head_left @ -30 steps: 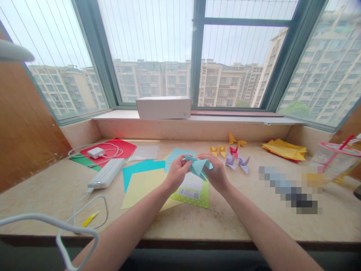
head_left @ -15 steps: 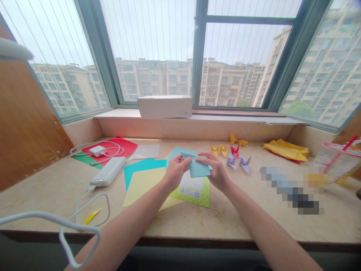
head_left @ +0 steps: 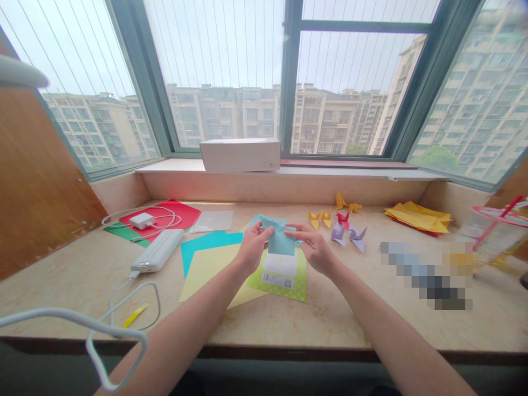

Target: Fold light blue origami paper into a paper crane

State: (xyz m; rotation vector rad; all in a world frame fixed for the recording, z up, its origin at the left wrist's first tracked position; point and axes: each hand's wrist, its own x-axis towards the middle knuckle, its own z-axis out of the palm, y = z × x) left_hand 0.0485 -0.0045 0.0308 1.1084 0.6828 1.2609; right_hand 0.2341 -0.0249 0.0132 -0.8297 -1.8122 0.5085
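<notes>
Item: folded pale-blue paper [head_left: 281, 243]; left hand [head_left: 253, 248] and right hand [head_left: 315, 249] are gripping its opposite sides between fingers. Two lilac paper birds [head_left: 357, 238] are resting on the counter [head_left: 313, 324].

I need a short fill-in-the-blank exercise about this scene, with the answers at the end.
1. The left hand and right hand hold a light-blue folded sheet of ____.
2. The box on the ledge is ____.
3. Near the red folded bird are ____ purple birds.
4. The straw in the cup is ____.

Answers: paper; white; two; red.
</notes>
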